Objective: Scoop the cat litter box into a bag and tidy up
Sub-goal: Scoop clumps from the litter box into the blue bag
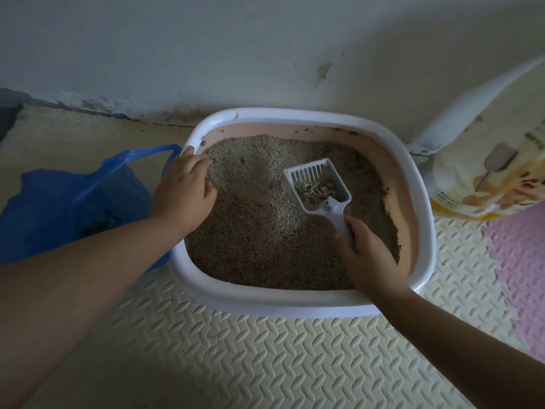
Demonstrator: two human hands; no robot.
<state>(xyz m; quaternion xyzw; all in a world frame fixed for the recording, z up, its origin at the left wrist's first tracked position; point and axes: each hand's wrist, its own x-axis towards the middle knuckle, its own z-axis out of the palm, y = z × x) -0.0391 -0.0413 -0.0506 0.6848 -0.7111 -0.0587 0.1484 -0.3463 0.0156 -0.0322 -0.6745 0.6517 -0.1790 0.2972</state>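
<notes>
From the head camera, a white-rimmed litter box [295, 305] with a pink inner wall sits on the cream foam floor mat [236, 349], its far side close to the pale wall [236, 39]. Grey-brown litter [256, 234] fills it. The right hand [368, 256] is curled round the handle of a white slotted scoop [339, 214], which sits over the litter right of the box's middle and carries a small heap of clumps [317, 188]. The left hand [184, 193] lies across the box's left rim with its fingers bent down toward the litter; whether it grips the rim I cannot tell. A blue plastic bag [59, 208] stands on the floor against the box's left side, one handle raised beside that hand. A printed sack [486, 160] leans at the box's far right corner, above a pink mat tile [519, 261].
</notes>
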